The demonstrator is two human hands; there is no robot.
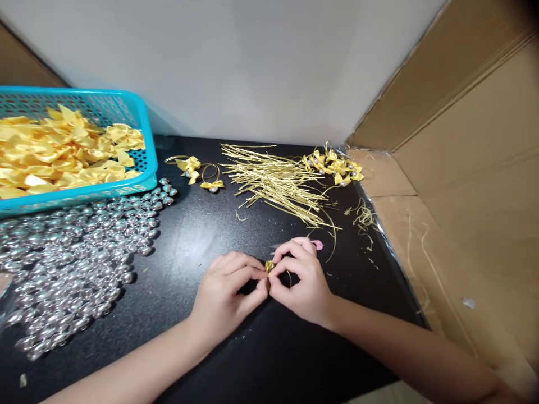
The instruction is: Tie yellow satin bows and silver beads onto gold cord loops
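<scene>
At the front middle of the black table, my left hand and my right hand meet fingertip to fingertip. Both pinch a small yellow ribbon bow, mostly covered by the fingers. A thin gold cord loop shows beside my right fingers; whether a bell is on the bow is hidden. Partly under my right hand lies a tool with a pink handle and a pointed metal tip, probably scissors. Beyond the hands is a pile of gold cord pieces.
A blue basket of yellow bows stands at the left, behind many silver bells. Finished-looking bows with cord loops lie at the back right, two more left of the cords. Cord scraps lie near the cardboard wall.
</scene>
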